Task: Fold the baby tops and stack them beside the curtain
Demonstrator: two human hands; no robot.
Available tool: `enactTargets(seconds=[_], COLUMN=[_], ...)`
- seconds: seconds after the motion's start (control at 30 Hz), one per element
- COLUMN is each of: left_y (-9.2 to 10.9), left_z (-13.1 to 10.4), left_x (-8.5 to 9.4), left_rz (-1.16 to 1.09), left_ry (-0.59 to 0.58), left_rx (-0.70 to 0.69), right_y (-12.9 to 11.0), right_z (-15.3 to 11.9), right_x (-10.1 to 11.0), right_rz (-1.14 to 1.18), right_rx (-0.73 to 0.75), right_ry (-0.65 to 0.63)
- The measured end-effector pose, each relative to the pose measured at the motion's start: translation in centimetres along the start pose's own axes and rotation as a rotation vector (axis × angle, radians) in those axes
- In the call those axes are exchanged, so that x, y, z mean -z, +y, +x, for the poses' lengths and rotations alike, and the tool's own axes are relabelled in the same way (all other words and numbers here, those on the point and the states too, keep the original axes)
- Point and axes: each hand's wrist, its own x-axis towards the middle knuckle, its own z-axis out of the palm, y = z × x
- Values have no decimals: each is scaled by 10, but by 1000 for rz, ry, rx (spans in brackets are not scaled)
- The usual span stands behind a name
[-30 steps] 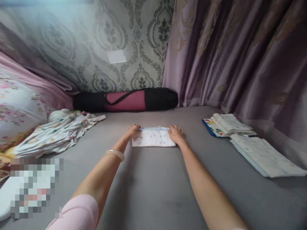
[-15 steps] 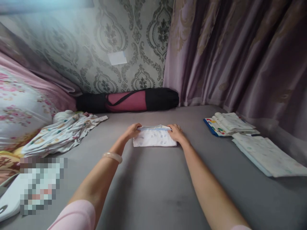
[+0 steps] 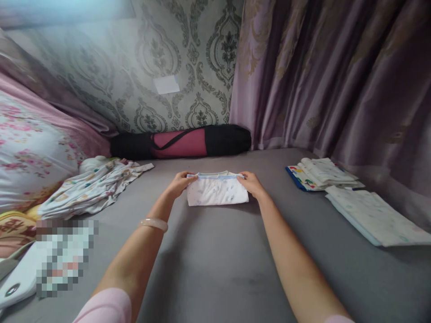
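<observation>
A small white garment (image 3: 218, 190) with faint blue-grey prints and a light-blue band along its far edge is folded into a flat rectangle in front of me. At its upper left corner my left hand (image 3: 182, 183) pinches the cloth, thumb on top. Opposite it, my right hand (image 3: 251, 183) grips the upper right corner the same way. Its near edge hangs toward the grey sheet (image 3: 215, 260); whether it touches, I cannot tell. A pale bangle (image 3: 153, 224) sits on my left wrist.
On the right lie a stack of folded cloths (image 3: 323, 172) and a folded pale cloth (image 3: 379, 217). A crumpled printed garment (image 3: 96, 186) lies at left beside a floral pillow (image 3: 30, 152). Behind, a black and maroon long bag (image 3: 180, 142) rests against the wall.
Both hands have raised the garment's far edge slightly, and the blue band shows more fully. My left hand has shifted a little left. The view has moved slightly.
</observation>
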Motion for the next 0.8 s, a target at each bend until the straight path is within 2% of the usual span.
enactTargets(seconds=[0.1, 0.17, 0.3, 0.43, 0.53, 0.7, 0.8], left_y=[10, 9, -10, -26, -27, -11, 4], left_z=[-6, -8, -13, -18, -19, -20, -24], left_x=[4, 6, 3, -2, 0, 10, 15], left_rz=[-139, -143, 20, 60, 77, 111, 50], left_ry=[-90, -125, -63, -53, -95, -76, -26], left_rx=[144, 213, 272, 215, 176, 39, -127], right_y=[-4, -4, 1, 3, 1, -11, -22], right_z=[-3, -5, -8, -9, -10, -14, -17], right_x=[4, 7, 10, 8, 9, 18, 27], right_rz=[47, 29, -36, -84, -87, 22, 131], right_rx=[-78, -111, -165, -157, -131, -36, 119], right_ry=[-47, -78, -126, -162, -193, -199, -158])
